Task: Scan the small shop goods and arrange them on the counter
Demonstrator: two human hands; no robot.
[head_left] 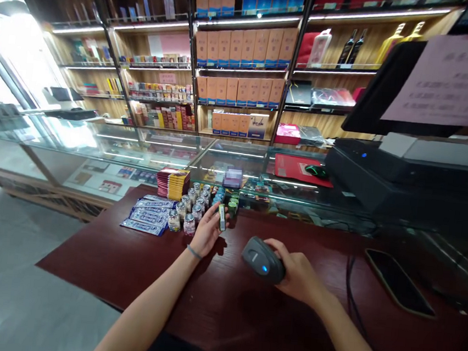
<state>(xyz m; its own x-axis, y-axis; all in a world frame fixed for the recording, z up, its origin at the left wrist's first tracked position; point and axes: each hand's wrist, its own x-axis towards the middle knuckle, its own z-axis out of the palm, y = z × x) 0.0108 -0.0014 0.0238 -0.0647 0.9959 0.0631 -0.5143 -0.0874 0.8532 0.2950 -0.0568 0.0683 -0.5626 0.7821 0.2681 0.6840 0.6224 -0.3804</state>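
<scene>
My left hand (207, 233) is closed around a small green-and-white pack (222, 217), held upright just above the table. In my right hand (297, 272) is a dark grey barcode scanner (263, 259) with a blue light lit, its head pointing left toward the pack. Small lidded jars (189, 223) stand in rows just left of my left hand. Behind that hand are green round tins (233, 206) and blue ones (217, 197). Blue-and-white flat packets (147, 216) lie overlapping at the left, in front of a stack of red and yellow packs (173, 183).
A phone (399, 282) and a black cable (352, 297) lie on the brown table (105, 262) at the right. Beyond stands a glass display counter (157, 149), with a mouse (316, 171) on a red mat. A monitor (385, 85) rises at the right, before shelves of boxes.
</scene>
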